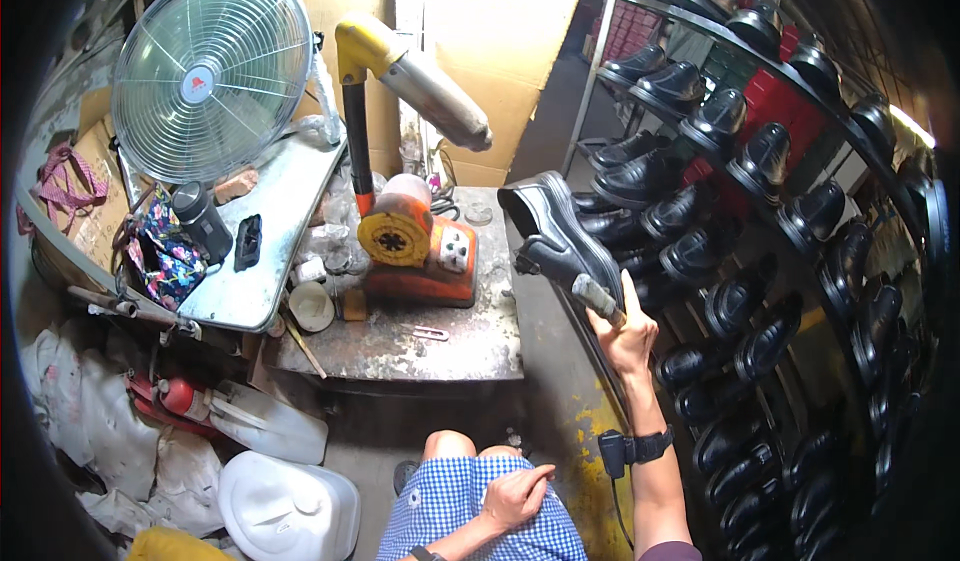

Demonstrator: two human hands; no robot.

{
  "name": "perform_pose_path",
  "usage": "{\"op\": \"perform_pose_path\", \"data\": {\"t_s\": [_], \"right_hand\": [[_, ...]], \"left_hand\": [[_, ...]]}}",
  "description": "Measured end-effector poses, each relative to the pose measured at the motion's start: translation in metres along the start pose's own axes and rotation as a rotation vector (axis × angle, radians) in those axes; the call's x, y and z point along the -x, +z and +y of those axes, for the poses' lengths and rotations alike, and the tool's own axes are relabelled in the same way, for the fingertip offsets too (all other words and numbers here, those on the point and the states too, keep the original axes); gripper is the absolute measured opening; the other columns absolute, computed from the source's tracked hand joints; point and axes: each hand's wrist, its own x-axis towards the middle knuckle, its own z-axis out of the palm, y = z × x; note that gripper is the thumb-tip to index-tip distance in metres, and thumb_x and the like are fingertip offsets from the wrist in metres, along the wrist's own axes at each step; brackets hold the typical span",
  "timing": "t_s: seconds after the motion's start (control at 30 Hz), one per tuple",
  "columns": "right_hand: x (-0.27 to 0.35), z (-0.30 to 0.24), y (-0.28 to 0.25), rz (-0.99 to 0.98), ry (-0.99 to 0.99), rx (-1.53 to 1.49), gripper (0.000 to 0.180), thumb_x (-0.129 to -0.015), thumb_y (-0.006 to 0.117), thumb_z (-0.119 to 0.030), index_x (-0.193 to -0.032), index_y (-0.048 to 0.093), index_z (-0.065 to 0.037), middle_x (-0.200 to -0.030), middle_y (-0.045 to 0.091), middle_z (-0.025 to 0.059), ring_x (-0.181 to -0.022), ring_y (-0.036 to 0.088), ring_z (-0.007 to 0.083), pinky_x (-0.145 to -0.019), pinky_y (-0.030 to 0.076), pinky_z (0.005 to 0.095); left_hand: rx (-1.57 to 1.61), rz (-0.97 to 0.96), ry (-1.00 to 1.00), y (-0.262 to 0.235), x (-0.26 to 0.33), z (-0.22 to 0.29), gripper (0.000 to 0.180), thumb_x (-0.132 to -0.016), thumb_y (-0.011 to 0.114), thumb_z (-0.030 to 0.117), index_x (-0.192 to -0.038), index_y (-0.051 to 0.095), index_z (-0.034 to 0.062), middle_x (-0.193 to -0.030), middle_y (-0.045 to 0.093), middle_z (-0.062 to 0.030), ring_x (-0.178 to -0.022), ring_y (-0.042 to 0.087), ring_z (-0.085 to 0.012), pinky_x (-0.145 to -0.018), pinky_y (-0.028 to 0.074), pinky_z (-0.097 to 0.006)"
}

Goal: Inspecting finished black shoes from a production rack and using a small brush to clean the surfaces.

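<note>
My right hand (pixel 626 339) is stretched out to the right of the bench, closed on the toe end of a black leather shoe (pixel 562 229). The shoe is tilted, its opening toward the upper left, and one finger lies along its side. A short stick with a greyish wrapped end (pixel 594 293) also sticks out of that hand; its kind I cannot make out. My left hand (pixel 516 497) lies on the blue checked cloth (pixel 455 506) over my lap, back upward, fingers loosely extended, with nothing visible in it.
A rack (pixel 597 81) full of black shoes lines the right side. Ahead is a metal-topped bench (pixel 470 346) with an orange machine (pixel 415 251) and a yellow-jointed lamp-like arm (pixel 375 46). A fan (pixel 212 76) stands at left, above white plastic containers (pixel 290 506).
</note>
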Motion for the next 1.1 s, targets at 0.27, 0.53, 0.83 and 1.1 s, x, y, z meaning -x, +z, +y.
{"op": "perform_pose_path", "data": {"t_s": [0.27,0.53,0.83,1.1], "right_hand": [[-0.066,-0.007,0.043,-0.043,-0.018,0.022,0.069,-0.065,0.074,-0.027,-0.126,0.047,-0.008,-0.077,0.064,0.0188,-0.069,0.065,0.0306,-0.064,0.050,0.0350],[-0.102,-0.022,0.068,-0.039,-0.043,0.041,0.068,-0.066,0.073,-0.030,-0.125,0.047,-0.008,-0.080,0.064,0.0196,-0.072,0.065,0.0312,-0.066,0.050,0.0360],[-0.099,-0.042,0.071,-0.058,0.004,-0.039,0.069,-0.065,0.074,-0.029,-0.125,0.048,-0.007,-0.083,0.064,0.0200,-0.075,0.065,0.0308,-0.068,0.050,0.0354],[-0.061,-0.051,0.048,-0.082,0.048,-0.153,0.067,-0.064,0.076,-0.018,-0.123,0.048,-0.002,-0.093,0.064,0.0187,-0.082,0.065,0.0230,-0.074,0.049,0.0313]], "left_hand": [[0.020,0.008,-0.015,-0.005,0.002,-0.009,0.014,-0.074,0.057,0.002,-0.085,0.066,0.0024,-0.069,0.065,-0.0068,-0.057,0.062,-0.0176,-0.053,0.049,-0.026],[0.046,0.102,-0.023,-0.003,0.006,-0.005,0.018,-0.075,0.055,0.005,-0.091,0.064,0.0024,-0.069,0.061,-0.0125,-0.060,0.059,-0.0259,-0.055,0.047,-0.033],[0.032,0.090,-0.039,-0.010,0.003,-0.001,0.017,-0.077,0.055,0.005,-0.092,0.064,0.0022,-0.071,0.063,-0.0130,-0.060,0.061,-0.0252,-0.054,0.048,-0.033],[0.053,0.085,-0.046,-0.016,0.006,-0.003,0.017,-0.078,0.055,0.004,-0.092,0.063,0.0022,-0.071,0.063,-0.0123,-0.062,0.062,-0.0247,-0.056,0.049,-0.032]]}}
